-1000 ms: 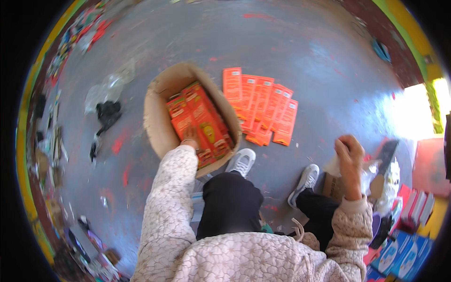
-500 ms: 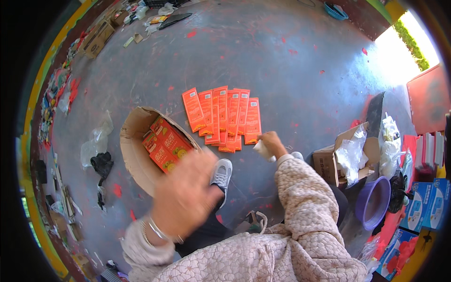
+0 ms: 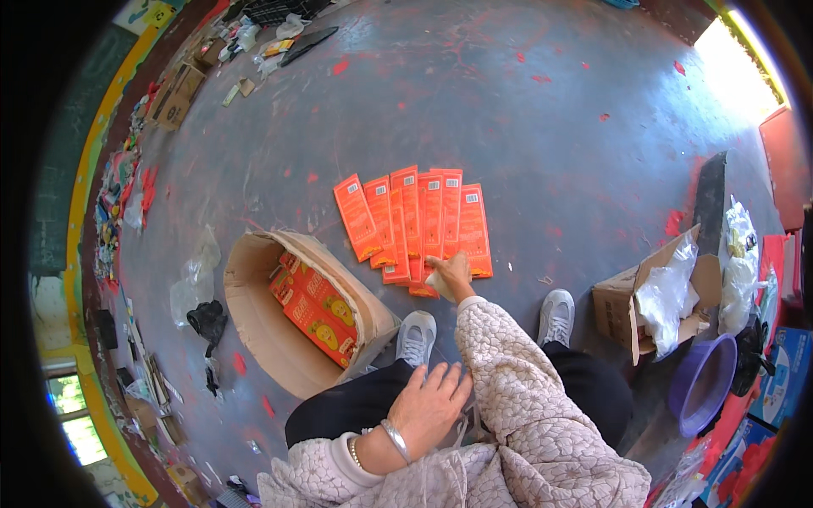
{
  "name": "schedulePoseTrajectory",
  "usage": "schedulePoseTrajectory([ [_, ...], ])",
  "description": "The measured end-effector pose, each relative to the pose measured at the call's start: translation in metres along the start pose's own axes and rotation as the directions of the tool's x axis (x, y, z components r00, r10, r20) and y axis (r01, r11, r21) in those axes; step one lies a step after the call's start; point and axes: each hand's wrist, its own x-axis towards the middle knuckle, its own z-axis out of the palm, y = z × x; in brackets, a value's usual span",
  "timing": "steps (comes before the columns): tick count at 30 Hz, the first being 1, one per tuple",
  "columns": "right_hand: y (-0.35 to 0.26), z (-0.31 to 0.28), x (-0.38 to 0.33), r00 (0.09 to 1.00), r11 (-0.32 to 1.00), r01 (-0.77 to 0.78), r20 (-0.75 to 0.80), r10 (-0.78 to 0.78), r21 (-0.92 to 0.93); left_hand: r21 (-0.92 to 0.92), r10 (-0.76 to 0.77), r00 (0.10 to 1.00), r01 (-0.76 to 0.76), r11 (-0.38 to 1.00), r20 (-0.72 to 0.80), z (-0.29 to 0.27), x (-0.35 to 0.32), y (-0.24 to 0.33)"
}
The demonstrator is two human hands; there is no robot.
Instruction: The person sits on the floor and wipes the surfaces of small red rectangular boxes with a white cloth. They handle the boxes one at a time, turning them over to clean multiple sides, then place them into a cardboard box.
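Fanned orange packets [image 3: 429,207] lie on the floor [image 3: 508,127] beside a cardboard box [image 3: 254,339]. Reaching their near edge seems the step in hand: the right hand [image 3: 451,273] curls around a white wad [image 3: 439,285], calling for a light touch. The left hand [image 3: 423,411], loosely spread, looks empty.

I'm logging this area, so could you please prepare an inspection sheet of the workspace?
Surface: grey floor with scattered red marks.
Job's things: flat rectangular orange-red packets overlapping on the floor; orange-red packs inside an open brown cardboard box.
Clutter: round purple plastic basin, crumpled black plastic bag, open brown carton holding white plastic.
Hands: right hand at the packets' near edge, holding a small whitish item; left hand open over the lap.
Cables: nothing seen.
Surroundings: bright opening, upper right; window, left.
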Motion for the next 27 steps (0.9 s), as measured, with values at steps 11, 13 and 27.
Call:
schedulePoseTrajectory([
  [11,-0.041,0.038,0.0,0.968,0.969,-0.236,-0.099,0.229,-0.071,0.015,-0.121,0.977,0.12,0.993,0.174,0.017,-0.005,-0.014],
  [13,-0.037,0.036,0.003,0.97,0.973,-0.212,-0.138,0.199,-0.089,0.005,-0.111,0.977,0.112,0.994,0.183,0.017,-0.006,-0.014],
  [27,-0.013,0.019,0.027,0.987,0.992,-0.081,0.131,0.092,-0.093,0.011,-0.09,0.977,0.089,0.996,0.195,0.014,-0.002,-0.008],
])
